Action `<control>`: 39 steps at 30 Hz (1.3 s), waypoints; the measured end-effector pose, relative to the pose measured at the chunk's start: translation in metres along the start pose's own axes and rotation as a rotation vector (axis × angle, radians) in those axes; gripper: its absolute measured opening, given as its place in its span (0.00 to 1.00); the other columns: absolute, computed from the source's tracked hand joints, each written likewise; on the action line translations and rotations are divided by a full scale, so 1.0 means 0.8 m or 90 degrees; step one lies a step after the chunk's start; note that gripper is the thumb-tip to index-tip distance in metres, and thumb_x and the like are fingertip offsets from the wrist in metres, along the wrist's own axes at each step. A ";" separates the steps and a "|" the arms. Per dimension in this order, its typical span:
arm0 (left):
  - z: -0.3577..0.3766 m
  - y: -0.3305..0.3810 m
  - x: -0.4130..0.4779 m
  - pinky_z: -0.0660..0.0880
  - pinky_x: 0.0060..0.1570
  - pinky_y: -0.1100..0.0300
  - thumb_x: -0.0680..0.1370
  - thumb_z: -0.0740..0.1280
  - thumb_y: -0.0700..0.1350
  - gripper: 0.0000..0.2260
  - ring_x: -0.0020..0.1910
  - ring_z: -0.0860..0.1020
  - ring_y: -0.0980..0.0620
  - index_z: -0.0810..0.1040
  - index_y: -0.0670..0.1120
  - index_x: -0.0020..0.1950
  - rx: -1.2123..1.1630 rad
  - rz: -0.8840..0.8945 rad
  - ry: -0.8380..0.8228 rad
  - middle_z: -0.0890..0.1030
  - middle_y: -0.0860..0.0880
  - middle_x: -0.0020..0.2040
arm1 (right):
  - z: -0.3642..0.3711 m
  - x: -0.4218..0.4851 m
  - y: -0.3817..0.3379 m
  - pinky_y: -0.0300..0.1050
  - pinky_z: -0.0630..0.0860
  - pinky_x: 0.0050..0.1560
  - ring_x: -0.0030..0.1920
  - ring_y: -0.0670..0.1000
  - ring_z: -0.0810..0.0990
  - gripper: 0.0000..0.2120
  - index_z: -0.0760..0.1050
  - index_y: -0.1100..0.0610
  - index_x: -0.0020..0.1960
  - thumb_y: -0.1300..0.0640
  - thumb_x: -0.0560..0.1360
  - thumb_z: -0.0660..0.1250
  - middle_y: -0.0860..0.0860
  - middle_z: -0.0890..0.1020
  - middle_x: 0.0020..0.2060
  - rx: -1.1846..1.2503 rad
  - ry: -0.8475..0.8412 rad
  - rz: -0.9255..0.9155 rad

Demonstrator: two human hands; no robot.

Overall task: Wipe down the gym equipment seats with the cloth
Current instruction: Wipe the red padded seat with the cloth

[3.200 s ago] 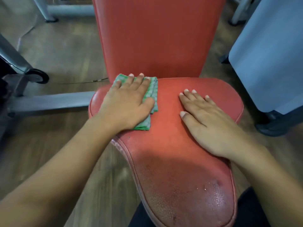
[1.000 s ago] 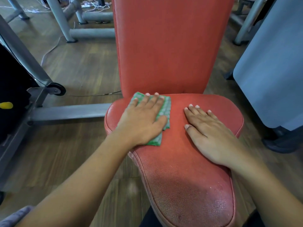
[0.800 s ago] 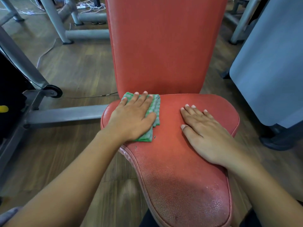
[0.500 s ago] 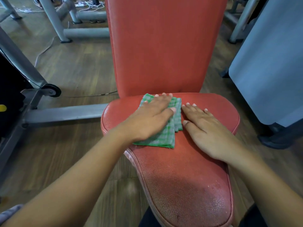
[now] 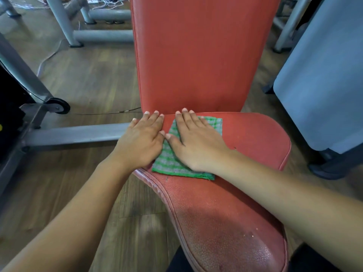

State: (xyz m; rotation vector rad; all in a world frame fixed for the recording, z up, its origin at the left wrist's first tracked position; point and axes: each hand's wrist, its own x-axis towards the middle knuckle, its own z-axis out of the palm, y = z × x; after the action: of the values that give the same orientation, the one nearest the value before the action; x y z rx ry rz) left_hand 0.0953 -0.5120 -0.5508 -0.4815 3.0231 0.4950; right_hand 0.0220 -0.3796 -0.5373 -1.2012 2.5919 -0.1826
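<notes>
Cloth [image 5: 172, 165] — under flat right grip [image 5: 198, 146]

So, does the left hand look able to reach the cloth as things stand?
Probably yes: the left hand rests flat on the seat beside the cloth, nothing between them, though the right hand presses flat on it.

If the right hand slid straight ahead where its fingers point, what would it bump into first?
The red backrest. The right hand lies flat on the green cloth, fingers aimed at the backrest's base; the fingertips look nearly against it, though the gap is hard to judge.
</notes>
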 end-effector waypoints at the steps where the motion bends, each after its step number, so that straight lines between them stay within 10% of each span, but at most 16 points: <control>1: 0.002 -0.001 0.000 0.46 0.73 0.54 0.72 0.43 0.54 0.34 0.77 0.49 0.50 0.54 0.46 0.78 0.007 -0.003 0.004 0.53 0.48 0.78 | 0.001 -0.004 0.005 0.49 0.40 0.76 0.77 0.51 0.40 0.33 0.40 0.58 0.78 0.40 0.81 0.42 0.55 0.42 0.78 -0.008 0.000 0.006; 8: 0.013 0.000 0.003 0.43 0.74 0.54 0.82 0.46 0.57 0.26 0.77 0.47 0.54 0.51 0.50 0.79 0.042 -0.017 0.023 0.50 0.52 0.79 | -0.019 -0.002 0.058 0.46 0.38 0.76 0.77 0.49 0.39 0.37 0.39 0.57 0.78 0.36 0.79 0.43 0.53 0.41 0.78 -0.022 -0.015 0.072; 14: 0.013 -0.001 0.002 0.43 0.74 0.54 0.73 0.41 0.58 0.33 0.77 0.47 0.53 0.51 0.50 0.78 0.048 -0.002 0.028 0.50 0.52 0.79 | -0.010 -0.011 0.031 0.43 0.36 0.75 0.76 0.45 0.38 0.35 0.39 0.54 0.79 0.37 0.79 0.45 0.50 0.40 0.78 -0.038 -0.022 -0.106; 21: 0.014 0.000 0.007 0.42 0.74 0.55 0.74 0.41 0.59 0.33 0.77 0.46 0.55 0.51 0.51 0.78 0.040 -0.009 0.028 0.50 0.54 0.79 | -0.025 0.006 0.084 0.43 0.38 0.75 0.77 0.48 0.41 0.35 0.40 0.56 0.79 0.38 0.80 0.44 0.52 0.42 0.78 -0.038 -0.021 0.047; 27: 0.014 -0.002 0.005 0.43 0.74 0.55 0.74 0.41 0.59 0.33 0.77 0.47 0.54 0.51 0.51 0.78 0.042 0.000 0.036 0.51 0.54 0.79 | -0.016 -0.011 0.049 0.39 0.35 0.73 0.76 0.44 0.38 0.34 0.39 0.53 0.79 0.38 0.80 0.46 0.48 0.40 0.77 -0.038 -0.021 -0.115; 34: 0.014 0.001 0.009 0.43 0.74 0.54 0.74 0.41 0.58 0.32 0.77 0.47 0.54 0.51 0.51 0.78 0.052 -0.001 0.031 0.51 0.53 0.79 | -0.027 -0.007 0.094 0.42 0.38 0.75 0.77 0.46 0.41 0.35 0.40 0.54 0.79 0.38 0.79 0.43 0.50 0.42 0.78 -0.045 -0.015 0.038; 39: 0.013 0.000 0.008 0.44 0.74 0.54 0.74 0.41 0.58 0.32 0.77 0.47 0.54 0.51 0.51 0.78 0.055 0.006 0.029 0.51 0.53 0.79 | -0.015 -0.020 0.055 0.39 0.35 0.73 0.76 0.44 0.38 0.36 0.39 0.53 0.79 0.35 0.79 0.43 0.49 0.40 0.77 -0.041 -0.011 -0.101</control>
State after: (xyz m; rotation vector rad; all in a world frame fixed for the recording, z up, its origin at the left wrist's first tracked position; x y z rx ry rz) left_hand 0.0891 -0.5104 -0.5612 -0.4811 3.0761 0.3561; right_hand -0.0041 -0.3390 -0.5331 -1.4261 2.5053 -0.1205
